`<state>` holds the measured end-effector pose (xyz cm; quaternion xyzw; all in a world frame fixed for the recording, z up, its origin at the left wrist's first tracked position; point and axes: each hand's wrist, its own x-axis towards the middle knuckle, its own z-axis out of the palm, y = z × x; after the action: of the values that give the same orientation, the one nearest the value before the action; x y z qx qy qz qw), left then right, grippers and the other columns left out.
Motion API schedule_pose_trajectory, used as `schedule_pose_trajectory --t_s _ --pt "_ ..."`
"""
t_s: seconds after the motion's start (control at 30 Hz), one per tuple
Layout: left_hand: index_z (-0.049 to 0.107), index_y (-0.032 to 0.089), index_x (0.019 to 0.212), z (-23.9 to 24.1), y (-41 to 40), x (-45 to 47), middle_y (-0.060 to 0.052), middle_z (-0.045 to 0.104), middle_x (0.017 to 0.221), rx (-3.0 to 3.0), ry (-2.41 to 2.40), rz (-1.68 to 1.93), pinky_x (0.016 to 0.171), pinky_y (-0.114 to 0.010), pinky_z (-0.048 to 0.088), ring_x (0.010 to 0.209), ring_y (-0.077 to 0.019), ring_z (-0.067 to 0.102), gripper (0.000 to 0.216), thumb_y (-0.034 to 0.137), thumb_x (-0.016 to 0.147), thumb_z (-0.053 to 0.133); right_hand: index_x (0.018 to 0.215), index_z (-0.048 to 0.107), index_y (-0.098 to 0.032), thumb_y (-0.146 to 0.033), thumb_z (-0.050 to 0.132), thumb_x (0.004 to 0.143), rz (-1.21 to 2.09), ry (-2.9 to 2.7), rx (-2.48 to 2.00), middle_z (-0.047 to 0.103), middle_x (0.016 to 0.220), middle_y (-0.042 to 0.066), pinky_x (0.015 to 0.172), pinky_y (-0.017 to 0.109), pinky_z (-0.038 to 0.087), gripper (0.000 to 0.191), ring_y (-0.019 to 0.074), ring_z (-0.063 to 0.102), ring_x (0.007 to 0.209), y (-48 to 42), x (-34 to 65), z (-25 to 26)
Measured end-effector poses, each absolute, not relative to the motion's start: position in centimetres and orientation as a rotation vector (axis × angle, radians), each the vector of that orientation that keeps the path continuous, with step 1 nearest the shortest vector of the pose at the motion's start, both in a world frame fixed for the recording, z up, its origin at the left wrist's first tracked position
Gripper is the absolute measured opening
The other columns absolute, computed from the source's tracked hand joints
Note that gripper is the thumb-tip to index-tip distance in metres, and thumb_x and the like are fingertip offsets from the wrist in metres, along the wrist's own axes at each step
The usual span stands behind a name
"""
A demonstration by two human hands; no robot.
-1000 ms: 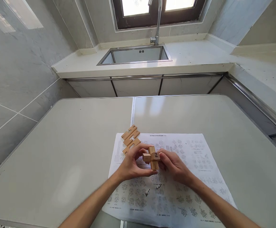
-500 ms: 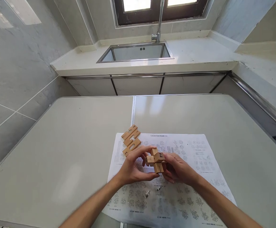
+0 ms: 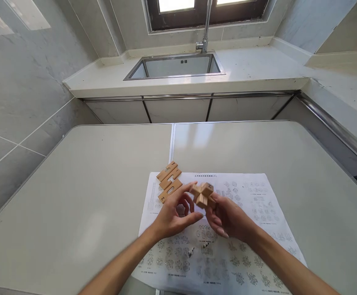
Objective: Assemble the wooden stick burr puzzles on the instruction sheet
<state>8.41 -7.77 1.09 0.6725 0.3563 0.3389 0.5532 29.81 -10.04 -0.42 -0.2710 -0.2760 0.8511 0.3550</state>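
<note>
My right hand [image 3: 227, 217] grips a partly joined wooden puzzle cross [image 3: 203, 194], held tilted above a printed instruction sheet [image 3: 252, 213]. My left hand [image 3: 174, 213] sits just left of it, fingers curled and apart; its fingertips are close to the cross, and whether they touch it I cannot make out. Two or three loose notched wooden pieces [image 3: 169, 180] lie on the sheet's far left corner, beyond my left hand.
The sheet lies on a pale folding table [image 3: 89, 196] with a centre seam. Beyond it runs a white counter [image 3: 258, 69] with a steel sink [image 3: 174, 66] and a tap [image 3: 204, 37] under a window. Tiled wall on the left.
The cross has been lifted and turned over towards the far side in my right hand. My left hand's fingers have come off it and spread.
</note>
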Motion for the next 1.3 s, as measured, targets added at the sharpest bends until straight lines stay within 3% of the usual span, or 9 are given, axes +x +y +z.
schedule_pose_trajectory --t_s 0.17,0.33,0.5,0.77,1.07,1.3 --pt "0.046 0.028 0.152 1.3 -7.8 8.8 -0.011 0.063 0.13 1.517 0.878 0.824 0.074 -0.026 0.053 0.082 -0.0123 0.062 0.06 0.041 0.099 0.071 0.079 0.067 -0.016 -0.057 0.074 0.092 2.013 -0.465 -0.801 0.054 0.057 -0.006 0.031 0.014 0.032 0.044 0.0043 0.042 0.036 -9.3 30.3 0.2" --pt "0.054 0.025 0.141 1.5 -7.7 8.9 -0.011 0.064 0.125 1.505 0.918 0.802 0.072 -0.026 0.052 0.083 -0.0133 0.061 0.045 0.044 0.102 0.065 0.093 0.071 -0.015 -0.037 0.085 0.086 1.719 -0.206 -0.788 0.06 0.069 -0.004 0.038 0.01 0.042 0.027 0.003 0.049 0.047 -8.2 31.8 0.3" --pt "0.058 0.024 0.135 1.5 -7.8 8.9 -0.011 0.065 0.122 1.499 0.936 0.791 0.071 -0.026 0.051 0.083 -0.0137 0.061 0.04 0.045 0.102 0.065 0.103 0.07 -0.015 -0.03 0.079 0.092 1.512 -0.033 -0.7 0.062 0.074 -0.005 0.041 0.01 0.046 0.021 0.0029 0.048 0.049 -7.4 32.9 0.0" --pt "0.06 0.022 0.13 1.7 -7.7 8.9 -0.011 0.067 0.12 1.543 0.941 0.746 0.071 -0.026 0.05 0.083 -0.014 0.061 0.034 0.041 0.103 0.063 0.094 0.063 -0.02 -0.03 0.078 0.093 1.369 -0.003 -0.725 0.069 0.081 -0.002 0.045 0.014 0.052 0.017 0.0059 0.055 0.055 -6.9 34.7 -0.9" --pt "0.063 0.02 0.125 2.3 -7.6 9.0 -0.01 0.069 0.116 1.58 0.952 0.747 0.069 -0.025 0.051 0.081 -0.0139 0.061 0.028 0.037 0.102 0.063 0.085 0.061 -0.022 -0.04 0.079 0.088 1.504 -0.216 -0.771 0.055 0.074 -0.004 0.051 0.019 0.051 0.025 0.0088 0.051 0.057 -7.6 33.5 -0.2" --pt "0.07 0.017 0.113 2.2 -7.4 9.1 -0.005 0.07 0.087 1.667 0.976 0.645 0.065 -0.025 0.048 0.072 -0.0137 0.059 0.025 0.037 0.103 0.061 0.083 0.06 -0.021 -0.04 0.07 0.096 1.582 -0.693 -0.989 0.058 0.073 -0.002 0.049 0.023 0.041 0.025 0.0111 0.05 0.056 -9.0 31.2 0.3"
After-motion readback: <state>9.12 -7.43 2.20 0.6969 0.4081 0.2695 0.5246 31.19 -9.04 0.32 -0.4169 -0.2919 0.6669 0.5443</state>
